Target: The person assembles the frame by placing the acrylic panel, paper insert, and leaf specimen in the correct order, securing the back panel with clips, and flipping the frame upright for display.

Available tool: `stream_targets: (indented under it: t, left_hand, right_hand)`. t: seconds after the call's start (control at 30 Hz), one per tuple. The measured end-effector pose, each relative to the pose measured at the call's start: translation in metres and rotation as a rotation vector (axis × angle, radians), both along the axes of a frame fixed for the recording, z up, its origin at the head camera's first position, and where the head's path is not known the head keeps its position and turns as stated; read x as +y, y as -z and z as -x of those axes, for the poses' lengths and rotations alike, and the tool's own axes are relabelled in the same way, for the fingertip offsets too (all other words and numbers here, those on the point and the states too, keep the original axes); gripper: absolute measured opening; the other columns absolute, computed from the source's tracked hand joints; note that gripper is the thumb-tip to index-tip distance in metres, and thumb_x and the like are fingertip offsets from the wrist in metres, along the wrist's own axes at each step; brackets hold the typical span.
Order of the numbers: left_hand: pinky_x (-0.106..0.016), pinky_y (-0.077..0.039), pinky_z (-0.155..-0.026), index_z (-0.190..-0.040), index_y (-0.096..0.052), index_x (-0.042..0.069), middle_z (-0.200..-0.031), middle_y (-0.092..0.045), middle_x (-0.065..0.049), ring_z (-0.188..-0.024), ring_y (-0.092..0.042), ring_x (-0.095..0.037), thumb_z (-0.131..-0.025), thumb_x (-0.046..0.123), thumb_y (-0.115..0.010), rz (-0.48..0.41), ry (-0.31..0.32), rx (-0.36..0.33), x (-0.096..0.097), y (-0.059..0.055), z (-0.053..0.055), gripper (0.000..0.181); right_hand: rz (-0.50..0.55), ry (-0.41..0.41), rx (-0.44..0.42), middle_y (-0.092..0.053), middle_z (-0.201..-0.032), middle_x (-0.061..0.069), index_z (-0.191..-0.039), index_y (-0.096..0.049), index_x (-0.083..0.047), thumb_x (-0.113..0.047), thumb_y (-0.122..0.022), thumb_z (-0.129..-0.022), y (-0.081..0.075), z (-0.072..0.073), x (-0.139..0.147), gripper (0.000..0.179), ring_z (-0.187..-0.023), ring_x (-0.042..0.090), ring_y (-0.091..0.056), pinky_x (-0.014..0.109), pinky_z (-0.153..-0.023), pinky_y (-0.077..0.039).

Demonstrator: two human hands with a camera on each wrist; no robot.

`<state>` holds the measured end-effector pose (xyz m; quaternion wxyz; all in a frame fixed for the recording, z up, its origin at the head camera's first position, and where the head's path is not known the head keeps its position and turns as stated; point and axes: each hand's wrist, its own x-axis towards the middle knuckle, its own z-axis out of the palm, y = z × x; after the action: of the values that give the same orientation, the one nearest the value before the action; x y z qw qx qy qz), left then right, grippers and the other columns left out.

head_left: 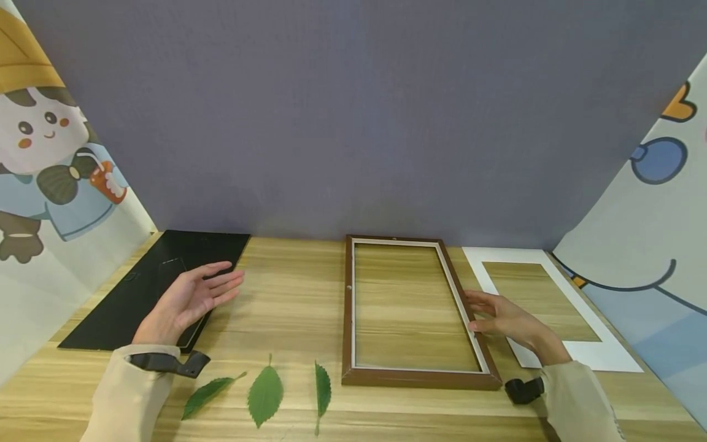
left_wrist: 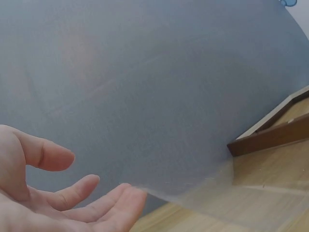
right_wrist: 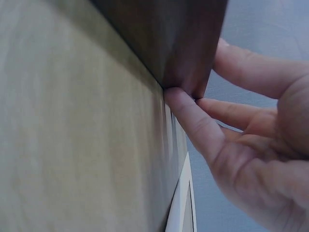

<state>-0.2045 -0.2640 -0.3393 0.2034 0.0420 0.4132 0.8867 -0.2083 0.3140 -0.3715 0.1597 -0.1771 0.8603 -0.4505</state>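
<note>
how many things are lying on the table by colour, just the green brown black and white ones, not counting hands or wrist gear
Green leaves: 3
Brown frame, white along its inner edge: 1
Black board: 1
White mat with a cut-out window: 1
Total: 6

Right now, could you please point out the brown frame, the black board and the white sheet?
Brown frame (head_left: 421,379), head view: on its near bar.
Black board (head_left: 129,301), head view: on its flat upper surface.
White sheet (head_left: 577,301), head view: on its right border.
</note>
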Motion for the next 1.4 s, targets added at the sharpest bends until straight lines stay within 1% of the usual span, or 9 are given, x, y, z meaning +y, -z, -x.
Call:
stream_targets:
  t: [0.2,0.33,0.47,0.73,0.9,1.0,1.1,1.2,1.4]
  left_hand:
    - [-0.036,-0.053,-0.091,-0.112,-0.062,0.006,-0.114,-0.065,-0.015,-0.107,-0.064,-0.026,-0.104,0.011,-0.031,-0.085,0.025,0.051,0.004,-0.004,0.0,0.032]
    - [-0.036,-0.053,-0.092,-0.113,-0.062,0.005,-0.115,-0.065,-0.016,-0.107,-0.064,-0.026,-0.104,0.009,-0.031,-0.108,0.019,0.074,0.007,-0.005,0.0,0.032]
    - [-0.036,-0.052,-0.094,-0.113,-0.061,0.003,-0.115,-0.063,-0.018,-0.107,-0.064,-0.027,-0.103,0.007,-0.033,-0.132,0.007,0.077,0.011,-0.008,0.0,0.03]
    - [-0.034,-0.05,-0.096,-0.114,-0.062,0.002,-0.115,-0.063,-0.018,-0.109,-0.063,-0.027,-0.102,0.004,-0.032,-0.158,0.023,0.094,0.016,-0.012,-0.001,0.032]
    - [-0.031,-0.05,-0.097,-0.114,-0.063,0.002,-0.116,-0.063,-0.015,-0.111,-0.063,-0.024,-0.102,0.002,-0.031,-0.137,0.037,0.135,0.02,-0.013,-0.001,0.034]
    - [-0.03,-0.05,-0.097,-0.115,-0.063,0.005,-0.117,-0.063,-0.012,-0.111,-0.062,-0.022,-0.102,0.002,-0.031,-0.094,0.053,0.172,0.022,-0.013,-0.001,0.035]
    - [-0.03,-0.05,-0.096,-0.116,-0.063,0.007,-0.118,-0.064,-0.01,-0.112,-0.062,-0.02,-0.102,0.003,-0.03,-0.04,0.083,0.216,0.025,-0.013,-0.001,0.036]
    - [-0.03,-0.05,-0.096,-0.118,-0.063,0.007,-0.12,-0.064,-0.008,-0.112,-0.062,-0.019,-0.103,0.004,-0.029,-0.008,0.113,0.253,0.029,-0.013,-0.001,0.037]
    - [-0.031,-0.051,-0.095,-0.119,-0.062,0.009,-0.12,-0.064,-0.007,-0.113,-0.062,-0.019,-0.103,0.003,-0.03,0.017,0.114,0.276,0.033,-0.015,-0.002,0.036]
  right_hand:
    - [-0.005,0.008,0.001,-0.02,-0.147,0.039,-0.144,-0.019,0.015,-0.014,-0.068,-0.088,-0.001,-0.001,0.0,0.08,-0.131,0.058,-0.025,0.055,-0.098,-0.044]
    - [0.001,0.02,-0.016,-0.021,-0.147,0.039,-0.144,-0.019,0.014,-0.015,-0.068,-0.087,-0.001,-0.001,-0.001,0.081,-0.132,0.059,-0.024,0.055,-0.097,-0.045]
    - [0.004,0.026,-0.023,-0.021,-0.146,0.04,-0.144,-0.02,0.014,-0.015,-0.069,-0.087,-0.001,-0.001,-0.001,0.081,-0.132,0.059,-0.023,0.056,-0.097,-0.045]
    - [0.01,0.021,-0.019,-0.021,-0.146,0.04,-0.143,-0.02,0.015,-0.014,-0.068,-0.087,-0.001,-0.002,-0.002,0.08,-0.131,0.059,-0.024,0.052,-0.095,-0.047]
    - [0.01,0.014,-0.02,-0.02,-0.146,0.04,-0.144,-0.019,0.015,-0.014,-0.067,-0.087,-0.001,-0.002,-0.003,0.08,-0.131,0.06,-0.024,0.055,-0.096,-0.046]
    - [0.013,0.02,-0.027,-0.02,-0.147,0.04,-0.144,-0.019,0.014,-0.014,-0.068,-0.087,0.0,-0.002,-0.002,0.08,-0.132,0.059,-0.023,0.056,-0.097,-0.045]
    - [0.011,0.019,-0.026,-0.02,-0.147,0.04,-0.144,-0.019,0.014,-0.014,-0.068,-0.087,0.0,-0.001,-0.001,0.08,-0.132,0.059,-0.023,0.056,-0.097,-0.045]
    - [0.011,0.023,-0.024,-0.02,-0.147,0.04,-0.144,-0.019,0.014,-0.014,-0.068,-0.087,0.001,-0.001,-0.001,0.08,-0.132,0.059,-0.023,0.056,-0.097,-0.044]
    - [0.007,0.024,-0.017,-0.02,-0.147,0.039,-0.144,-0.02,0.014,-0.014,-0.068,-0.087,0.001,0.0,-0.001,0.08,-0.132,0.059,-0.023,0.055,-0.097,-0.045]
